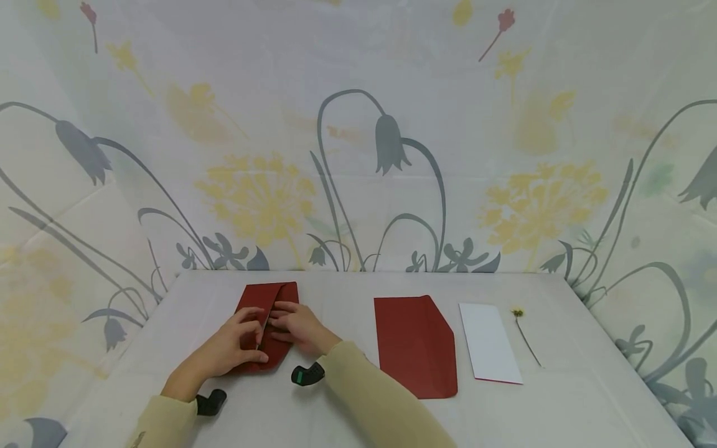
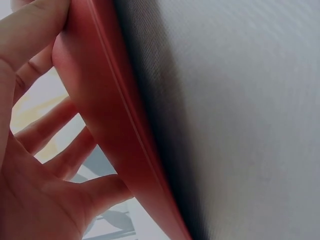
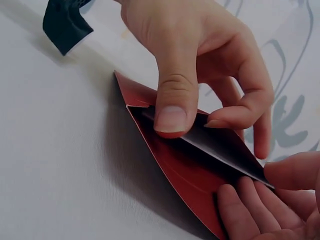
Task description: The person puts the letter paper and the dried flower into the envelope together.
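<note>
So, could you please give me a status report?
Left hand holds red envelope, right hand at its mouth. Envelope gapes open. Second envelope, white card, flower lie right, out of the way.

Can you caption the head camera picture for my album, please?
Left hand and right hand touch a red envelope; a second envelope, a white card and a flower lie to its right.

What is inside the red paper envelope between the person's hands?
In the right wrist view, a flat, pale-edged sheet shows in the opening. The envelope and left hand cover the rest; any further contents cannot be seen.
</note>
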`<state>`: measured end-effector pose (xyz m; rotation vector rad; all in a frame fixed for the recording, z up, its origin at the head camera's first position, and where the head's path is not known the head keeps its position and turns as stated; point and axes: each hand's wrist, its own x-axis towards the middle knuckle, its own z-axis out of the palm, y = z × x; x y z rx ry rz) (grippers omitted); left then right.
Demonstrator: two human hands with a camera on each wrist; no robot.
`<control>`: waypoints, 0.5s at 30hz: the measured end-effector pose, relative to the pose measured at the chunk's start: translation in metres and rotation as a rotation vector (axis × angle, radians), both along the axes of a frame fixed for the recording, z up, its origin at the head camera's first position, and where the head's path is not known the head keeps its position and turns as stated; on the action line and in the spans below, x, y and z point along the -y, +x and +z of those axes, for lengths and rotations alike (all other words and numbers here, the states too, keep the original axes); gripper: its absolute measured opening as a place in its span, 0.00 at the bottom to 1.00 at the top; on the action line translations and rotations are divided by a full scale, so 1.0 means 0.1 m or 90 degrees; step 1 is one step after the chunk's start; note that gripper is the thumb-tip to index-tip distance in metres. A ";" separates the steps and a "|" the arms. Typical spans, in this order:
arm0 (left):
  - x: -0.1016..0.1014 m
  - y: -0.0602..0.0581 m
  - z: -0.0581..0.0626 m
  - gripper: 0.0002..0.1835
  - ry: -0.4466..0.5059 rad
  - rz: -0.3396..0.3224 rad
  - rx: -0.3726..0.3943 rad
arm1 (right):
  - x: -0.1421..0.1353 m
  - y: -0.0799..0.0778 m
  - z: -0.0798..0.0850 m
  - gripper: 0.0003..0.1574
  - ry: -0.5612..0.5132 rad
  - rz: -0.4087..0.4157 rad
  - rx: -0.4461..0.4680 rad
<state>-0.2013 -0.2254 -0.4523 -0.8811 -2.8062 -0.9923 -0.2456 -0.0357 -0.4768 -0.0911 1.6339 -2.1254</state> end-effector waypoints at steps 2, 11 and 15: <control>0.00 0.00 -0.01 0.18 -0.008 0.002 0.005 | -0.04 0.01 0.00 0.32 0.004 0.006 -0.006; -0.07 0.00 0.00 0.18 -0.054 0.013 0.027 | -0.21 0.06 0.09 0.26 0.032 0.017 -0.007; -0.12 0.02 0.01 0.17 -0.079 0.020 0.028 | -0.30 0.09 0.13 0.24 0.050 0.023 -0.020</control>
